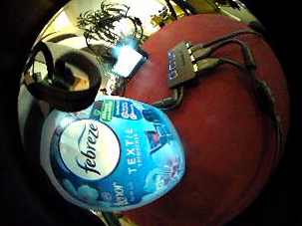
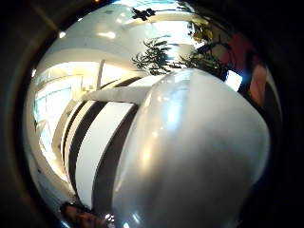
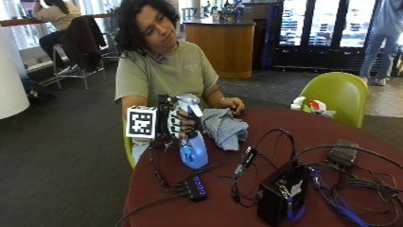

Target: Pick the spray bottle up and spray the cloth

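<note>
In the outside view my gloved right hand (image 3: 178,122) grips the neck of a spray bottle (image 3: 192,150) with a blue body and a silvery white head. The bottle stands upright near the table edge in front of the person. I cannot tell whether its base touches the red table (image 3: 353,137). A crumpled blue-grey cloth (image 3: 224,126) lies just beside the bottle, with the bare left hand (image 3: 232,104) on its far side. The blue Febreze label of the spray bottle (image 1: 114,159) sits close to the palm, and the spray bottle's pale head (image 2: 190,152) fills the thumb side view.
A black USB hub (image 3: 197,188) with cables lies in front of the bottle; it shows as the USB hub (image 1: 181,65) in the palm view. A black box (image 3: 279,195), tangled cables and a small dark device (image 3: 343,153) cover the table's right side. A green chair (image 3: 337,94) stands behind.
</note>
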